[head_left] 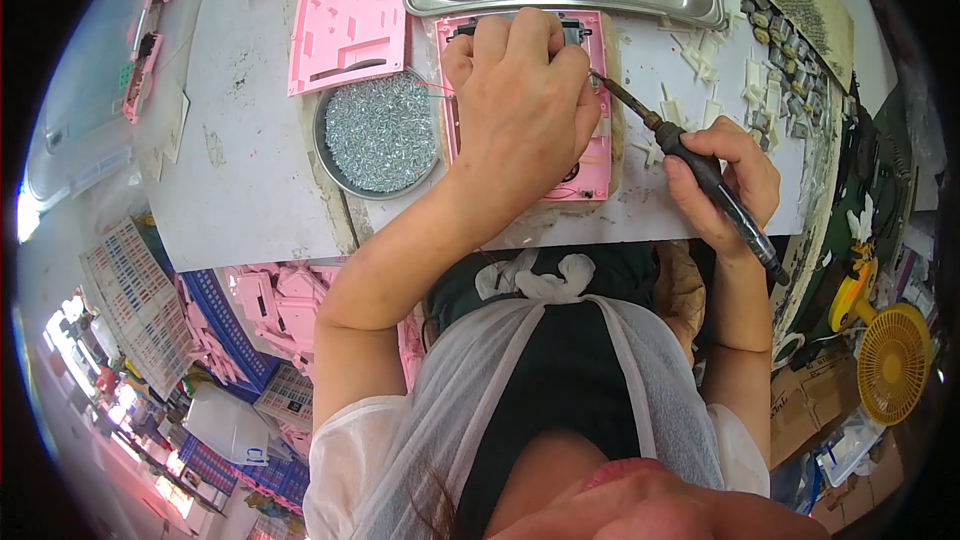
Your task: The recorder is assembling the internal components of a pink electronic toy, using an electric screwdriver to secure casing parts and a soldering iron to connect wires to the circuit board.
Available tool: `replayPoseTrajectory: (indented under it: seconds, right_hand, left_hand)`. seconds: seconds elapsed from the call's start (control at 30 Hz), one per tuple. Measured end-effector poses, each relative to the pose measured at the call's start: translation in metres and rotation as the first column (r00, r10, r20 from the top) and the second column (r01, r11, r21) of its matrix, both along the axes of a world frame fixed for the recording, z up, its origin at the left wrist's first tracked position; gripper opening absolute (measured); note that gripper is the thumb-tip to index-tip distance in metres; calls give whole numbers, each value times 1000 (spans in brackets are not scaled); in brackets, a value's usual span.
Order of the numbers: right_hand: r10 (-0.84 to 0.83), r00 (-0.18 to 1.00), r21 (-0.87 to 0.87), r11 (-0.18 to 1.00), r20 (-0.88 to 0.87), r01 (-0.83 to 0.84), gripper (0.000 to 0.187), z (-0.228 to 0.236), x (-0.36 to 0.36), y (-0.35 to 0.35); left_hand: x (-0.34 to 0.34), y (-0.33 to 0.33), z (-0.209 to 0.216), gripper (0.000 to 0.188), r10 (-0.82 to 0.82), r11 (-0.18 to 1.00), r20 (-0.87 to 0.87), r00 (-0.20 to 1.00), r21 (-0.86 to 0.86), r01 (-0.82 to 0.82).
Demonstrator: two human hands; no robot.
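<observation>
My left hand (pixel 525 90) bends over a pink plastic casing (pixel 592 168), its fingers curled down and closed. What those fingertips grip is hidden beneath the hand. A dark grey part (pixel 572 30) shows at the casing's far edge, and thin red and green wires (pixel 433 90) come out on its left. Wrapped in my right hand (pixel 735 180) is a soldering iron (pixel 712 175) with a black handle and a brownish barrel. The iron's tip points left at the casing's right side, close to my left fingers; whether it touches anything cannot be made out.
A round bowl of small silvery screws (pixel 322 140) stands left of the casing. Beyond lie more pink panels (pixel 345 15) and a steel compartment tray (pixel 560 8). White plastic pieces (pixel 700 60) and small grey metal parts (pixel 790 65) are scattered right. A yellow fan (pixel 893 350) is at lower right.
</observation>
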State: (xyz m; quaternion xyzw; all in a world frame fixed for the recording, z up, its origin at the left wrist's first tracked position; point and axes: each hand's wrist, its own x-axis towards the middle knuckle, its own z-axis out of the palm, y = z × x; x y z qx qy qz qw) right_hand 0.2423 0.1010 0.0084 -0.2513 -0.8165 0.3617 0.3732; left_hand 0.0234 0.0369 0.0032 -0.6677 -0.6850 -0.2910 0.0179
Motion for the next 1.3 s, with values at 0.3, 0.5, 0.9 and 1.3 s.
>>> replayPoseTrajectory:
  seconds: [0.3, 0.5, 0.9, 1.3]
  right_hand:
    - [-59, 998, 9, 998, -27, 60, 28, 7, 8, -1]
    - [-67, 998, 55, 996, -16, 67, 27, 14, 12, -3]
    - [-96, 995, 71, 993, -20, 97, 28, 19, 25, -4]
    - [-98, 989, -31, 995, -115, 95, 29, 19, -18, -10]
  left_hand:
    - [1, 0, 1, 11, 11, 1000, -37, 999, -13, -11]
    - [2, 0, 4, 10, 5, 1000, -60, 998, -30, -7]
    - [-24, -17, 28, 28, -11, 991, -125, 992, -134, -6]
    - [-62, -30, 25, 15, -134, 979, 227, 965, -119, 164]
